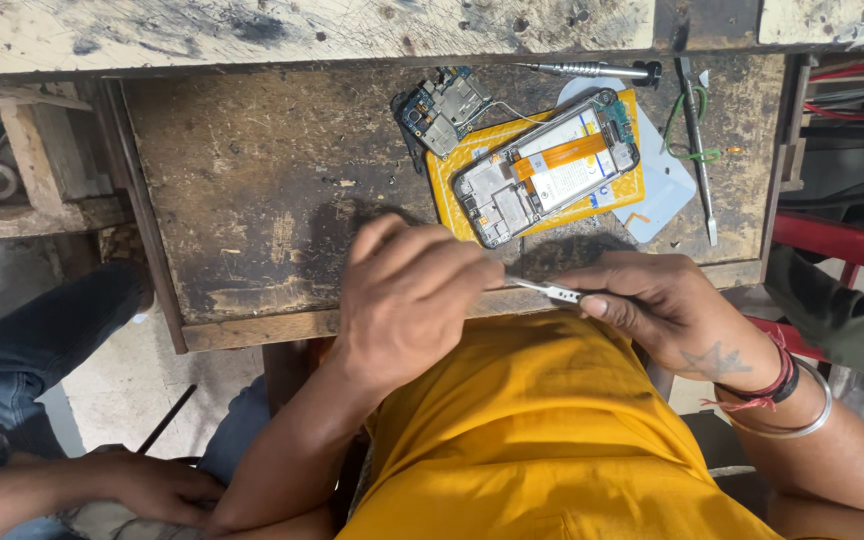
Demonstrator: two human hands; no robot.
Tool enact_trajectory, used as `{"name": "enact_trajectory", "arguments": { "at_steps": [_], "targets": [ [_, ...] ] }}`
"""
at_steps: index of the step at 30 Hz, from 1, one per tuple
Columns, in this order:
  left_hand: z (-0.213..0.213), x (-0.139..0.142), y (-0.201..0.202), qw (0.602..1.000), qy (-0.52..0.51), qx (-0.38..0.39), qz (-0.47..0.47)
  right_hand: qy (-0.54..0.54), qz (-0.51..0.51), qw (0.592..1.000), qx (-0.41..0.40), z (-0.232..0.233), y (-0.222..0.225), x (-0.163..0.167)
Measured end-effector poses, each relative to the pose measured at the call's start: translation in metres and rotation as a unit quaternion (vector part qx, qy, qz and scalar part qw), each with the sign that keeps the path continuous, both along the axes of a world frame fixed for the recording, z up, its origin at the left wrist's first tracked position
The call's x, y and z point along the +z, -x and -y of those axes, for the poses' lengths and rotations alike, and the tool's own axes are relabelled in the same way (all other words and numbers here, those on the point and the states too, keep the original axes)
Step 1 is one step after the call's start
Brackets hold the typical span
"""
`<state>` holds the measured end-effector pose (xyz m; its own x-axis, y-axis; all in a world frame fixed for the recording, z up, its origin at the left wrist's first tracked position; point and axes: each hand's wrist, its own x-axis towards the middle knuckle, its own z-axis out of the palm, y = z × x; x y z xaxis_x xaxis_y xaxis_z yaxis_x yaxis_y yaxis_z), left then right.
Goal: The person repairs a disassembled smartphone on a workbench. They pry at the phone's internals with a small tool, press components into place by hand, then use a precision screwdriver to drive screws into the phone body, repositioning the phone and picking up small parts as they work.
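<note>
Tweezers (547, 290) sit between my two hands at the near edge of the worn wooden bench (252, 180), their long axis nearly level across the view, tilted slightly so the left end is higher. My right hand (667, 310) pinches the wider, slotted end with thumb and fingers closed narrowly on it; my left hand (407, 295) is curled tight over the other end, knuckles up, so I cannot tell where the tips are or whether they carry anything. Both hands hover over the bench edge, above my yellow shirt (542, 440). Farther back lies an opened phone (547, 165) with its back off, resting on a yellow pad (452, 190); its long axis runs diagonally, from lower left to upper right. A loose circuit board (442, 108) lies just beside its upper left corner. A screwdriver (592, 70) lies along the back of the bench, and a thin metal pry tool (697, 150) lies to the right. Another person's hand (152, 485) rests low at the left.
</note>
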<state>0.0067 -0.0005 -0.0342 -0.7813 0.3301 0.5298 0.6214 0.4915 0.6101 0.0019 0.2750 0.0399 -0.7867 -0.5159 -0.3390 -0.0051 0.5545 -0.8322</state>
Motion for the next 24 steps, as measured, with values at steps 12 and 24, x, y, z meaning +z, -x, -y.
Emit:
{"name": "enact_trajectory", "arguments": {
  "at_steps": [12,24],
  "targets": [
    [-0.005,0.04,0.012,0.985,0.092,0.114,0.09,-0.08,-0.144,0.976,-0.141,0.004,-0.01,-0.005],
    [-0.022,0.067,0.034,0.955,0.253,0.089,0.124,-0.019,-0.173,0.976,-0.129,-0.003,-0.011,-0.013]
  ]
}}
